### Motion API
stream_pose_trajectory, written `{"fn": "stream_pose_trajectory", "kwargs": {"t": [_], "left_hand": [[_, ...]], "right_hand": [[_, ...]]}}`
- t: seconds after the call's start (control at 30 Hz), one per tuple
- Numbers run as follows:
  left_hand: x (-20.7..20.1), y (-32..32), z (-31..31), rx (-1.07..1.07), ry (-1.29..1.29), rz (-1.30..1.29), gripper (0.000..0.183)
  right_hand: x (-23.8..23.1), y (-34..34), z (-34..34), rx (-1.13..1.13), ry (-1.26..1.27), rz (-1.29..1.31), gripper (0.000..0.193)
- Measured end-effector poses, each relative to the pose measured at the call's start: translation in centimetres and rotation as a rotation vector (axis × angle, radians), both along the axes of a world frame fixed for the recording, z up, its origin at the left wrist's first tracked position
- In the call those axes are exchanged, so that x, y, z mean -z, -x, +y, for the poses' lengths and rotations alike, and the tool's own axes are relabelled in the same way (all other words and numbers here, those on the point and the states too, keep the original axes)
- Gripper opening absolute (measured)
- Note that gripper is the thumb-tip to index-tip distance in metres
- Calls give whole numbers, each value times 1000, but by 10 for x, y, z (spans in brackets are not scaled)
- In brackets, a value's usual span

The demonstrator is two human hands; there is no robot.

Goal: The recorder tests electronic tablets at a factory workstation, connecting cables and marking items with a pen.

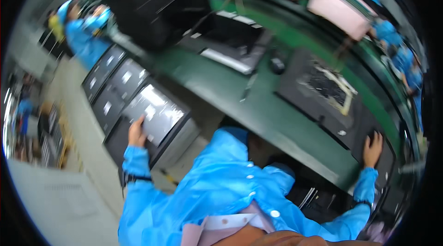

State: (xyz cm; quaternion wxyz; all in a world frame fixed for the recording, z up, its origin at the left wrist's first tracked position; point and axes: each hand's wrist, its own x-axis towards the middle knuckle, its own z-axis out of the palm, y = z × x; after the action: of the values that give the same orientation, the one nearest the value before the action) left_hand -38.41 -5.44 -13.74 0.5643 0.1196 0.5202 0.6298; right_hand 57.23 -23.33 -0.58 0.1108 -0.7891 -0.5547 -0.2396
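Note:
My left hand [137, 132] is at the left edge of a shiny, clear-film-wrapped flat panel [156, 107]. Its fingers look apart and touch or nearly touch the film; blur hides the exact contact. That panel lies in a black divided tray [107, 141], beside more dark flat pieces [108, 104] with small white labels. Far to the right, my right hand [372, 151] rests with fingers stretched out on a black mat [388, 160], at a small dark thing I cannot make out. Nothing is visibly gripped in it.
A green workbench [203, 77] carries a dark tray-like unit [230, 43], a black mouse-shaped object [277, 61] and a black mat with a framed dark part [330, 84]. A tall black stack [154, 1] stands at the back left. Co-workers in blue [83, 36] are at both sides.

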Motion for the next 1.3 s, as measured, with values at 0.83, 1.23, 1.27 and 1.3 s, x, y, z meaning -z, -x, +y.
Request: {"fn": "stream_pose_trajectory", "kwargs": {"t": [0.83,1.23,1.27,1.3], "left_hand": [[-6,58,6,160,179,260,25],[-39,29,12,319,293,826,49],[-47,24,13,341,348,988,49],[-55,15,13,365,398,1168,49]], "right_hand": [[-16,-5,-5,225,-233,-43,52],[-108,-76,-201,791,630,753,67],[-107,-69,-204,697,576,760,75],[-103,-57,-199,553,477,711,81]]}}
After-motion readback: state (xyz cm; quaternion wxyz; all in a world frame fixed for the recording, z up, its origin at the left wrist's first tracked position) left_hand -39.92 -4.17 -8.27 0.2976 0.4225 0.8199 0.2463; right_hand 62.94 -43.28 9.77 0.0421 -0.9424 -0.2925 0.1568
